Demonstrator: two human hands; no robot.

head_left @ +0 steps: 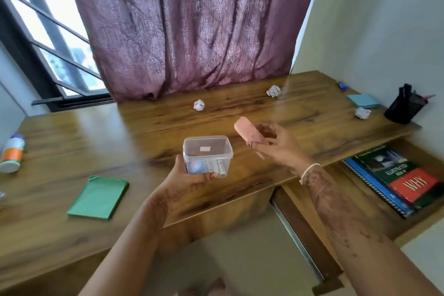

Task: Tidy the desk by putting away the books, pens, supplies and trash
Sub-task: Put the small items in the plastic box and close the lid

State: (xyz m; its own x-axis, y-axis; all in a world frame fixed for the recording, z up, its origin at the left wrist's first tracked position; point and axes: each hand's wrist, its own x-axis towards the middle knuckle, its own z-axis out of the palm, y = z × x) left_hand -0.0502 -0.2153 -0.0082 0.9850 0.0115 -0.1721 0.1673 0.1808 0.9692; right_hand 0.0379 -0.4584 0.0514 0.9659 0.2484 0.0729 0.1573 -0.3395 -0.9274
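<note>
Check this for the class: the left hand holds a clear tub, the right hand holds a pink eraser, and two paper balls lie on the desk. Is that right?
Not quite. The head view shows three paper balls on the desk, not two: one, another and a third. The rest stands: the left hand holds the clear tub and the right hand holds the pink eraser.

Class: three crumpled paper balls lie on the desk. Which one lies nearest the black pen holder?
The crumpled paper ball on the right, just left of the black pen holder. The other two lie farther left, by the curtain.
</note>
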